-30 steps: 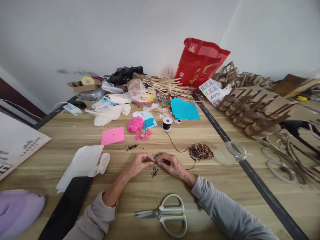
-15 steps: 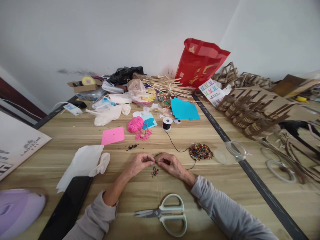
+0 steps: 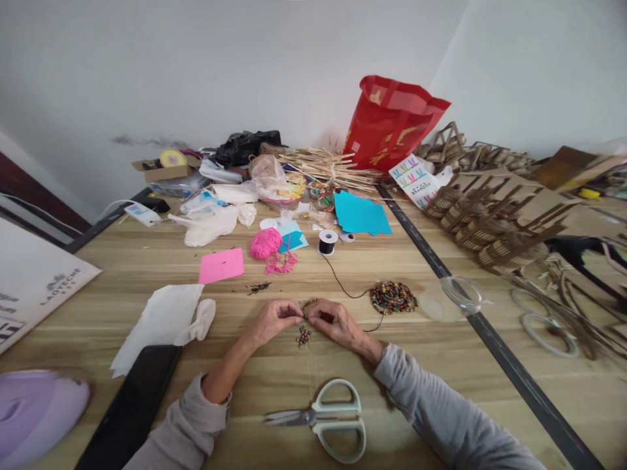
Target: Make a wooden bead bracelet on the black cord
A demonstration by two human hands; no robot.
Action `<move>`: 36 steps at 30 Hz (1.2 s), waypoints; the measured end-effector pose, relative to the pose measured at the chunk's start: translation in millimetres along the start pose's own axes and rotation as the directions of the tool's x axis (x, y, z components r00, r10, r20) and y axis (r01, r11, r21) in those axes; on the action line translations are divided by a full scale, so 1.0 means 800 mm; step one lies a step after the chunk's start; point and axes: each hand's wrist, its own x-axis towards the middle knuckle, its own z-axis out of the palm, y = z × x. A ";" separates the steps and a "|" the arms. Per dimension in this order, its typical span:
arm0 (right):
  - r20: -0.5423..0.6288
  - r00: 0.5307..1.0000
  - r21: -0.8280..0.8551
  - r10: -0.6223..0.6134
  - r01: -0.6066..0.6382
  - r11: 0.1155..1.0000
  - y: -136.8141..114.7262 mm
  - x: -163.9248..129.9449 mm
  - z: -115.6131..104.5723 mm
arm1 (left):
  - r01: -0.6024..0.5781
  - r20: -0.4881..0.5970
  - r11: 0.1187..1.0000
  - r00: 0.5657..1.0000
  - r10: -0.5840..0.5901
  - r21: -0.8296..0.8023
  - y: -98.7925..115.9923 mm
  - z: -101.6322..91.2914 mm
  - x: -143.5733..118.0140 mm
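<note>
Wooden tabletop [image 3: 122, 261] stretching to a pale wall, clutter crowding its far edge. Left hand [image 3: 272, 320] and right hand [image 3: 333, 321] meeting at centre, fingertips pinched together on a short beaded strand [image 3: 308, 305] and its black cord [image 3: 343, 285]; strand arching just above the knuckles, between the two hands. Cord trailing away to one black spool [image 3: 328, 241] standing upright further back. One small cluster of loose beads [image 3: 303, 337] lying just below the fingertips, touching neither hand as far as can be told. One large heap of mixed beads [image 3: 393, 297] sitting to the right of the right hand, near one clear round lid [image 3: 453, 297]. One pair of scissors [image 3: 326, 418], blades closed, lying near the front edge between the two forearms. One pink yarn ball [image 3: 265, 243], one pink sheet [image 3: 221, 266] and one blue sheet [image 3: 361, 215] lying apart behind the hands. One white paper [image 3: 159, 320] and one dark phone [image 3: 132, 405] occupying the left front; one red bag [image 3: 389, 124] standing against the wall. Bare wood showing between hands and scissors, and in a broad band between hands and the coloured sheets. Dark seam [image 3: 490, 339] running diagonally down the right, beyond the bead heap.
</note>
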 end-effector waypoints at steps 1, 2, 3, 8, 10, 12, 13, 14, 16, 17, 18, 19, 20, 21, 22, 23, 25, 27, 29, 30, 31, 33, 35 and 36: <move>0.001 1.000 0.000 -0.001 0.001 1.000 0.000 0.000 0.000 | -0.004 -0.002 1.000 1.000 0.004 0.002 0.000 0.000 0.000; 0.000 1.000 -0.002 -0.001 0.001 1.000 -0.001 0.000 0.000 | -0.007 -0.007 1.000 1.000 0.007 0.003 -0.001 0.000 0.000; -0.001 1.000 -0.005 -0.001 0.001 1.000 -0.001 0.000 0.000 | -0.007 -0.010 1.000 1.000 0.008 0.004 -0.001 0.000 0.000; -0.003 1.000 -0.019 0.007 -0.008 1.000 0.001 0.000 0.000 | -0.001 -0.011 1.000 1.000 0.001 0.007 -0.002 0.000 0.001; 0.000 1.000 -0.017 0.008 -0.008 1.000 0.001 0.000 0.000 | -0.005 -0.016 1.000 1.000 0.005 0.001 -0.002 0.000 0.001; -0.003 1.000 -0.012 0.005 -0.005 1.000 0.001 0.000 0.000 | -0.004 -0.017 1.000 1.000 0.004 -0.003 -0.001 0.000 0.001; -0.005 1.000 -0.009 0.003 -0.003 1.000 0.001 0.000 0.001 | -0.002 -0.015 1.000 1.000 0.002 -0.003 -0.001 0.000 0.000; -0.005 1.000 -0.005 0.000 0.000 1.000 0.001 0.000 0.001 | 0.000 -0.012 1.000 1.000 0.000 -0.003 0.000 0.000 0.000; -0.002 1.000 0.001 -0.006 0.006 1.000 0.001 0.000 0.001 | 0.001 -0.010 1.000 1.000 -0.001 -0.005 0.000 0.000 0.000; 0.000 1.000 0.004 -0.008 0.008 1.000 0.001 0.000 0.001 | 0.002 -0.009 1.000 1.000 -0.002 -0.006 0.001 0.000 0.000; 0.001 1.000 0.006 -0.007 0.007 1.000 0.001 0.000 0.001 | 0.002 -0.010 1.000 1.000 -0.002 -0.007 0.001 0.000 0.000; 0.004 1.000 0.006 -0.006 0.006 1.000 0.001 0.000 0.001 | 0.002 -0.011 1.000 1.000 -0.003 -0.010 0.001 0.000 0.000; 0.005 1.000 0.007 -0.004 0.004 1.000 0.001 0.000 0.001 | 0.004 -0.013 1.000 1.000 -0.004 -0.013 0.001 0.000 0.000; 0.007 1.000 0.007 -0.001 0.001 1.000 0.000 0.000 0.001 | 0.006 -0.013 1.000 1.000 -0.007 -0.017 0.001 0.000 0.000; 0.007 1.000 0.007 0.002 -0.002 1.000 0.000 0.000 0.001 | 0.007 -0.014 1.000 1.000 -0.008 -0.022 0.001 0.000 0.000; 0.007 1.000 0.008 0.003 -0.003 1.000 0.000 0.000 0.000 | 0.007 -0.015 1.000 1.000 -0.008 -0.029 0.001 0.001 0.000; 0.002 1.000 0.011 0.000 0.000 1.000 0.000 0.000 0.000 | 0.009 -0.015 0.999 1.000 -0.010 -0.040 0.000 0.001 0.000; -0.001 1.000 0.016 -0.004 0.004 1.000 0.000 0.000 0.001 | 0.014 -0.013 0.999 1.000 -0.015 -0.053 -0.001 0.001 0.000; -0.002 1.000 0.020 -0.007 0.007 1.000 0.001 0.000 0.001 | 0.016 -0.013 0.998 1.000 -0.017 -0.066 -0.002 0.001 0.000; -0.002 1.000 0.020 -0.007 0.007 1.000 0.002 0.000 0.001 | 0.014 -0.016 0.997 1.000 -0.015 -0.070 -0.003 0.001 0.001; -0.003 1.000 0.019 -0.007 0.007 1.000 0.003 0.000 0.002 | 0.011 -0.019 0.997 1.000 -0.012 -0.070 -0.003 0.001 0.001; -0.004 1.000 0.010 -0.008 0.008 1.000 0.004 0.000 0.002 | 0.009 -0.022 0.998 1.000 -0.010 -0.065 -0.004 0.001 0.001; -0.003 1.000 -0.001 -0.006 0.006 1.000 0.004 0.000 0.002 | 0.016 -0.024 0.998 1.000 -0.017 -0.065 -0.004 0.001 0.001; -0.003 1.000 -0.004 -0.006 0.006 1.000 0.004 0.000 0.002 | 0.020 -0.025 0.998 0.999 -0.022 -0.067 -0.004 0.001 0.001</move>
